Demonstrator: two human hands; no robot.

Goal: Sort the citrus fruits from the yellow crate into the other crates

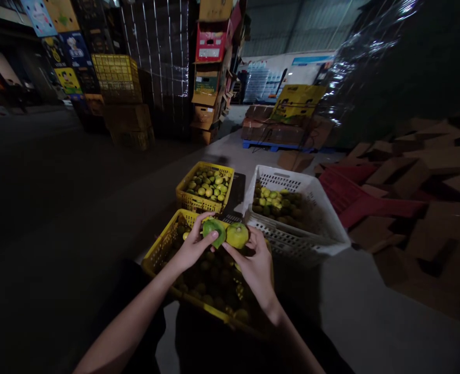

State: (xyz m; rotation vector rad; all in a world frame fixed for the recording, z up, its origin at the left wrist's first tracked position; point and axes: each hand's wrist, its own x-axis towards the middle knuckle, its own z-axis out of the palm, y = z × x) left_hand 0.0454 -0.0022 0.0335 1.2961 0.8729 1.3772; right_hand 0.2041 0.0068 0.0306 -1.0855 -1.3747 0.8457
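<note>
Left hand: my left hand (196, 244) is closed on a green fruit piece (214, 230), thumb across its near face; the fingers behind it are hidden.
Right hand: my right hand (255, 262) grips a yellow-green fruit (237, 235) from below and from the right; only the upper half of the fruit shows.
Relation: I see the two pieces side by side, touching or nearly so; whether they are two halves of one fruit I cannot tell.
Position: both are held just above the near yellow crate (160, 248), at its far edge.
Near crate contents: dark round fruit, dim and partly covered by my forearms; the near rim is cut off by my body.
Far yellow crate (183, 194): just beyond, holding brighter yellow-green fruit.
White crate (323, 213): to the right, fruit heaped against its left wall; its right half lies in shadow.
Right side: flattened cardboard (428, 171) and a red crate (346, 195), partly buried.
Far background: stacked boxes (212, 67) and a wrapped pallet (389, 67); labels unreadable.
Left side: floor too dark to make out.
</note>
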